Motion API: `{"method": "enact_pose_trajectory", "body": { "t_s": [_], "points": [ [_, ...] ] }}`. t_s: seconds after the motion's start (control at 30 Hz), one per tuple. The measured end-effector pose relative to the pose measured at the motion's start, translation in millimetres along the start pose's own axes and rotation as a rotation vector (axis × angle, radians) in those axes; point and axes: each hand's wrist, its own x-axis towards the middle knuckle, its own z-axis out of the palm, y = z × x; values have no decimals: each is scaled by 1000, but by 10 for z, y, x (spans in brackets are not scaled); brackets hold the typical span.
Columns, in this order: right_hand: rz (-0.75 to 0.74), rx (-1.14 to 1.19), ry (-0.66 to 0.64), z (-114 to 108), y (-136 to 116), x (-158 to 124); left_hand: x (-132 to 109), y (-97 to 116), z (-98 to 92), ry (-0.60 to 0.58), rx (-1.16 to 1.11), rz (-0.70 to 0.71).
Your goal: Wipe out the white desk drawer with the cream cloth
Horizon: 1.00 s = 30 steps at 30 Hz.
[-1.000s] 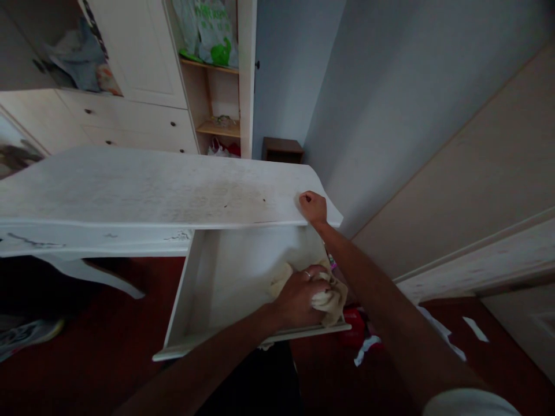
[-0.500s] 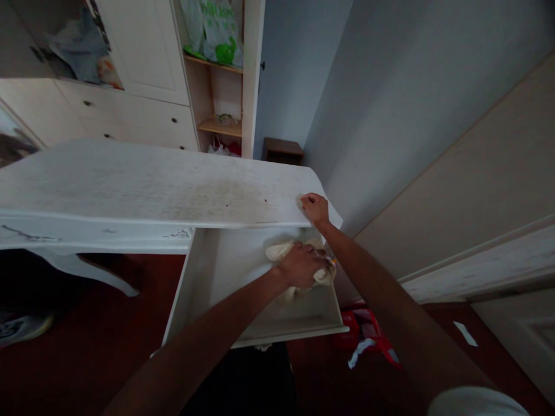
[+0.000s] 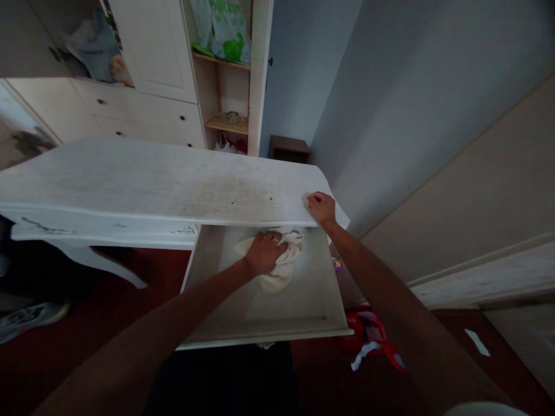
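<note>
My left hand (image 3: 265, 253) presses a crumpled cream cloth (image 3: 277, 278) against the floor of an open white drawer (image 3: 303, 300), its fingers curled over the fabric near the back of the drawer. A ring shows on one finger. On the right end of the white table top (image 3: 143, 179) rests my right hand (image 3: 321, 207), its fingers curled into a loose fist with nothing visible in it. Grey smudges and a couple of small dark specks mark the table top between the hands and the middle.
Behind the table stands a white cabinet (image 3: 151, 52) with shelves holding a plastic bag (image 3: 229, 34). A small brown box-shaped unit (image 3: 289, 149) sits by the wall. On the red floor lie a red bag (image 3: 368, 335) and, at left, a shoe (image 3: 32, 318).
My left hand has slid the cloth from the drawer's right side leftward and toward the back. My right hand stays on the table corner. The view has shifted slightly.
</note>
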Motion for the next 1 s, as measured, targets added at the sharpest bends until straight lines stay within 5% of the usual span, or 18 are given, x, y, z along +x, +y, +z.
{"method": "enact_pose_trajectory", "body": {
  "t_s": [0.3,0.43,0.67,1.0],
  "points": [
    [-16,-33,11,-25,-46,-27,-586,-664,-296,75,33,-239],
    [-4,-43,36,-35,-67,-28,-747,-736,-414,15,49,-181],
    [27,21,48,-45,-13,-60,-1162,-612,-605,-112,-85,-75],
    [14,-1,51,-46,14,-38,-2033,-122,-560,73,-466,-183]
  ]
}}
